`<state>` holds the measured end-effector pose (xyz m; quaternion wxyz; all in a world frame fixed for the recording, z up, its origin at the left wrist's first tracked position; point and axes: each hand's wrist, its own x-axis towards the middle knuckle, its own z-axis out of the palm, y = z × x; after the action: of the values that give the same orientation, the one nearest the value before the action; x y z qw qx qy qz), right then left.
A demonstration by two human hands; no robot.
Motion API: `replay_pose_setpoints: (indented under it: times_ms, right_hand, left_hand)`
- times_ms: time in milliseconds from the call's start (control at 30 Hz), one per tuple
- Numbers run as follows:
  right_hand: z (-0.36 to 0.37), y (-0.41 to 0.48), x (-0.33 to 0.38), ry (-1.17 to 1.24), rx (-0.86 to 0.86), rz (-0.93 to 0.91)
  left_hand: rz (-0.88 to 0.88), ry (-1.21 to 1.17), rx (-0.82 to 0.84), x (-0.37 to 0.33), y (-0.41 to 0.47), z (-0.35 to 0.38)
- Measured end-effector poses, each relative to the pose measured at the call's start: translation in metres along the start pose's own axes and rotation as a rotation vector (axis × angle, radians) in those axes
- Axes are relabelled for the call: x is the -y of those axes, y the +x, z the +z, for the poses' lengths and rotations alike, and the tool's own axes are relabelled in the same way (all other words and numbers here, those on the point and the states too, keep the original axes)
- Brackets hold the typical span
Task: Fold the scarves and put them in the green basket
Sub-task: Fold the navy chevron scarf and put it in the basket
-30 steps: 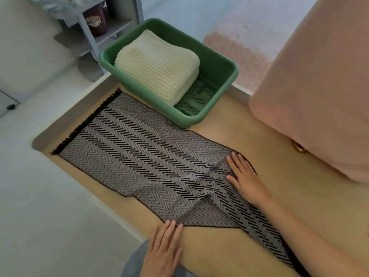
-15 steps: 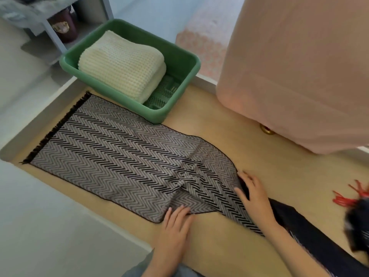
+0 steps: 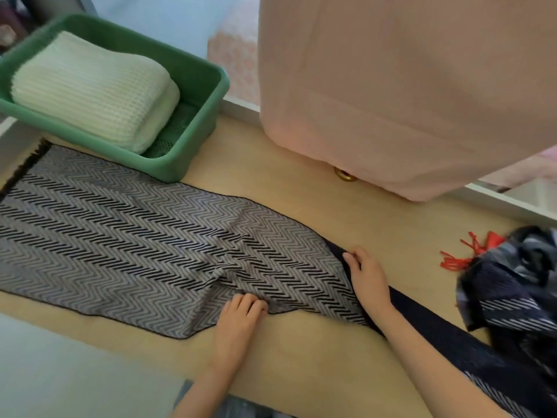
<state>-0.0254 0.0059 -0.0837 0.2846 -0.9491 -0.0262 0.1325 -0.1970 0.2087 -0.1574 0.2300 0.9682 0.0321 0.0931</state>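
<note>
Left grip: your left hand [image 3: 241, 315] has its fingers curled down on the near edge of the herringbone scarf [image 3: 120, 242], bunching the cloth under the fingertips.
Right grip: your right hand [image 3: 369, 280] is curled over the same scarf, pinching it where the dark underside shows.
Scarf: it lies flat along the wooden table [image 3: 301, 357], with its fringed end far to your left and a small pucker just beyond your left hand. Its dark part runs under your right forearm.
Basket: the green basket [image 3: 197, 140] sits at the table's far left, its near wall just beside the scarf's far edge.
In basket: 1 folded cream knit scarf [image 3: 90, 92] fills the left part.
Right side: a crumpled dark striped heap [image 3: 512, 297] lies with red tassels [image 3: 458, 257] poking out on its left. You cannot tell whether it belongs to the same scarf.
Behind: a pink cloth cover [image 3: 391, 86] hangs at the back, with a brass knob [image 3: 345, 175] under its hem.
</note>
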Motion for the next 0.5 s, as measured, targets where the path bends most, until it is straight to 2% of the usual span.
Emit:
replay_pose_setpoints:
  times_ms: [167,333,500]
  right_hand:
    - [-0.008,0.038,-0.002,-0.094,-0.04,0.012]
    - [0.006,0.059,-0.009,-0.33,0.03,-0.067]
    - [0.004,0.046,-0.021,-0.113,-0.089,-0.124]
  left_hand:
    - [0.11,-0.027,0.097,0.003,-0.038,-0.001]
    - [0.115,-0.02,0.194,0.003,-0.062,-0.004]
    - [0.093,-0.031,0.152,-0.017,-0.042,-0.026]
